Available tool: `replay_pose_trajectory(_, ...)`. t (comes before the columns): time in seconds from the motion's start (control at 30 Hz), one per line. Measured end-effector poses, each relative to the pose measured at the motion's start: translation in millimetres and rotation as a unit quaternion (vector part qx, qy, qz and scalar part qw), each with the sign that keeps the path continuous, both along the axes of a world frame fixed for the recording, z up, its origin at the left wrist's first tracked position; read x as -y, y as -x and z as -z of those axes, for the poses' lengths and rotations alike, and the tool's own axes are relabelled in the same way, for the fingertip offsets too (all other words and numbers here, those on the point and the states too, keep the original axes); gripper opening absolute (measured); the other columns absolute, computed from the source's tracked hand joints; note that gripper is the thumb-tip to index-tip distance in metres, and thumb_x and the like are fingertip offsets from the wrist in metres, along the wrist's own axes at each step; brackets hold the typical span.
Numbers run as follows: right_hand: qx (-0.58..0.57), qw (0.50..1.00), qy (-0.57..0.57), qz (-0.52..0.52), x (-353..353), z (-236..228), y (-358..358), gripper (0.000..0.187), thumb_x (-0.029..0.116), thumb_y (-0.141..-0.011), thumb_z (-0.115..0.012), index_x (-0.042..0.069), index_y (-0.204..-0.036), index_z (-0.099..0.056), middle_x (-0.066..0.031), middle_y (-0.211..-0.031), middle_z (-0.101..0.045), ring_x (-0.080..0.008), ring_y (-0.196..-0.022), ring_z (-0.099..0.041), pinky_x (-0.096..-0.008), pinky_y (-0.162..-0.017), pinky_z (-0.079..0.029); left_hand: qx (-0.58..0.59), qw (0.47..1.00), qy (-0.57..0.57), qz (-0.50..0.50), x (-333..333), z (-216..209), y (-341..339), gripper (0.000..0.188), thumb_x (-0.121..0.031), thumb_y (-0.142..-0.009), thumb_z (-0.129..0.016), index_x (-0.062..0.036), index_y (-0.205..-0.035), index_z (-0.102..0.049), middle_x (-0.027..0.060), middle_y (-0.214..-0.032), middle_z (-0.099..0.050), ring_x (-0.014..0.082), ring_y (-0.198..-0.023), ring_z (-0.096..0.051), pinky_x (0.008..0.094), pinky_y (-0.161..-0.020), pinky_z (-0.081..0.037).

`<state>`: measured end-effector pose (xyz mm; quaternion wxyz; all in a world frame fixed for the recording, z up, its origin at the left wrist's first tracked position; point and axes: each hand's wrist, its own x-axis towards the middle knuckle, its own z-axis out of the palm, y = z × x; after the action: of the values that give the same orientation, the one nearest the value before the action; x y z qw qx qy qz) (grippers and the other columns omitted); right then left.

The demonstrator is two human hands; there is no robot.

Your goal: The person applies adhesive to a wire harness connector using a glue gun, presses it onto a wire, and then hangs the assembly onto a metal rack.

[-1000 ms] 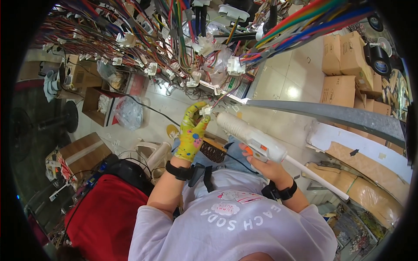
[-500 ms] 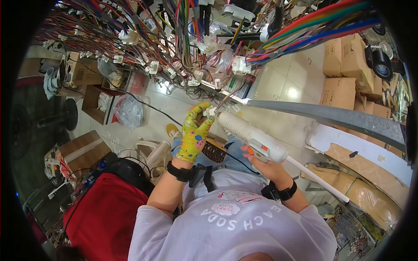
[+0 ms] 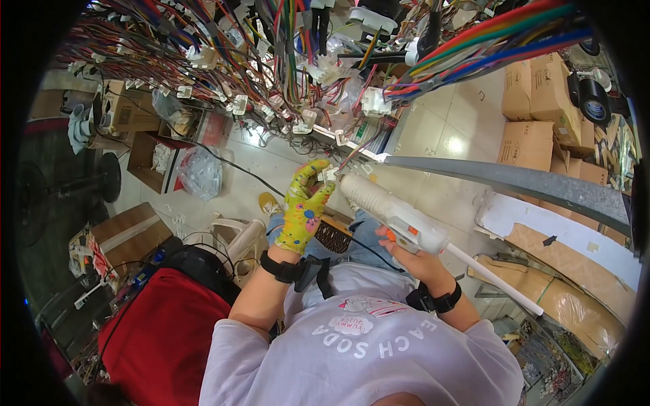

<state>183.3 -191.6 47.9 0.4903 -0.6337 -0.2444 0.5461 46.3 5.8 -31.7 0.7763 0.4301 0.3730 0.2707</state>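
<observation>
In a yellow flowered glove, my left hand (image 3: pixel 302 213) pinches a small white plug connector (image 3: pixel 328 174) between thumb and fingers. Thin coloured wires (image 3: pixel 357 153) run up from the connector towards the hanging bundles. My bare right hand (image 3: pixel 412 256) grips the handle of a white hot glue gun (image 3: pixel 396 215) with an orange trigger. The gun's ribbed front end points up and left, its tip right beside the connector. A long white glue stick (image 3: pixel 494 279) sticks out of its rear. Whether the tip touches the connector is too small to tell.
Dense wire harnesses (image 3: pixel 223 74) with white connectors hang across the top. A grey metal bar (image 3: pixel 514 177) crosses at right, near stacked cardboard boxes (image 3: pixel 527 145). A red cloth-covered seat (image 3: pixel 159 328) stands at lower left, and a black cable (image 3: pixel 237 169) runs to my knees.
Almost nothing differs. My left hand and the connector have shifted very slightly; the glue gun stays at the connector.
</observation>
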Motion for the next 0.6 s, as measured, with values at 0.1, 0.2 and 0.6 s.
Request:
replay_pose_trajectory(0.1,-0.017,1.0,-0.013,0.015,0.5,0.7,0.5,0.031,0.0,-0.089,-0.056,0.002,-0.12,-0.054,-0.0116,-0.117,-0.058,-0.0208,-0.11,-0.056,-0.0362,-0.091,-0.05,-0.014,0.999,-0.034,0.013,0.2,-0.4,1.1,0.04,0.007,-0.085,-0.06,-0.0039,-0.123,-0.052,0.0052,-0.116,-0.058,0.0101,-0.1,-0.056,0.0226,-0.087,-0.045)
replay_pose_trajectory(0.2,0.011,1.0,-0.006,0.0,-0.3,0.2,-0.2,0.031,0.0,-0.089,-0.056,0.002,-0.12,-0.054,-0.0113,-0.117,-0.058,-0.0206,-0.11,-0.056,-0.0359,-0.091,-0.05,-0.003,1.0,-0.017,0.009,0.5,0.1,0.9,0.04,0.006,-0.085,-0.06,-0.0045,-0.123,-0.052,0.0049,-0.116,-0.058,0.0101,-0.1,-0.056,0.0224,-0.087,-0.045)
replay_pose_trajectory(0.6,-0.019,0.999,-0.008,0.028,0.9,-3.2,2.2,0.032,0.001,-0.09,-0.056,0.002,-0.121,-0.054,-0.0115,-0.116,-0.059,-0.0209,-0.11,-0.056,-0.0362,-0.091,-0.05,0.002,1.0,0.007,0.024,-1.2,-5.4,-1.1,0.043,0.002,-0.086,-0.061,-0.0046,-0.127,-0.051,0.0048,-0.118,-0.058,0.0113,-0.103,-0.056,0.0249,-0.089,-0.045)
